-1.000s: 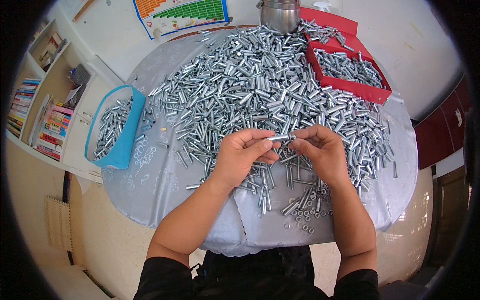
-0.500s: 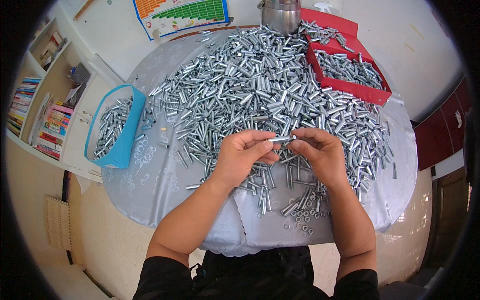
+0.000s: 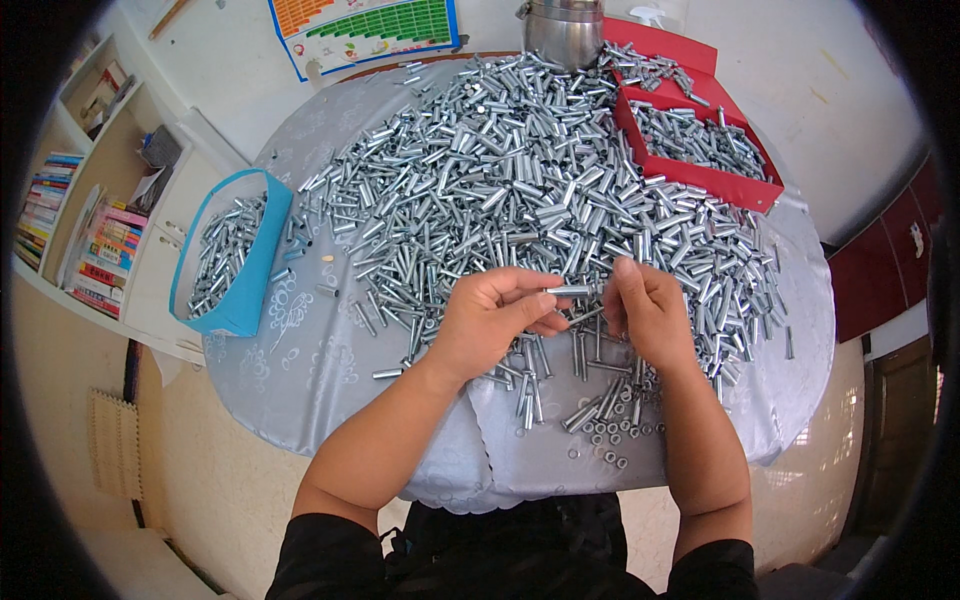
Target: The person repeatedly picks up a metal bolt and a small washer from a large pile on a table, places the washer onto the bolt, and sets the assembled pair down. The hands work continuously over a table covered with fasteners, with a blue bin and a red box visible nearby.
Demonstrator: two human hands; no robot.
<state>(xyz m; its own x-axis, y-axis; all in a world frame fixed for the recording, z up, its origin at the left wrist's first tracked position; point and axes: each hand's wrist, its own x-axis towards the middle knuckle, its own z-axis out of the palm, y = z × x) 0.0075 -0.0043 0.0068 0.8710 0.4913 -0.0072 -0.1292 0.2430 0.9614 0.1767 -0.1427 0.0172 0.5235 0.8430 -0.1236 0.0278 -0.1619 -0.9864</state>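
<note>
My left hand is closed, pinching a shiny metal sleeve anchor bolt between thumb and fingers, level above the table. At the bolt's right end, my right hand has its fingers curled about the tip, the thumb raised along it; the exact contact is partly hidden. A large heap of similar metal sleeves and bolts spreads beyond and beneath both hands. Near my right forearm lie several loose nuts beside a small group of bolts.
A blue box of metal parts stands at the left of the round, cloth-covered table. On the far right sits an open red box of parts. Behind the heap is a steel pot. A bookshelf stands left.
My right hand has shifted its grip at the bolt's end, with the thumb moving up and the fingers curling. The bolt and left hand have lowered slightly.
</note>
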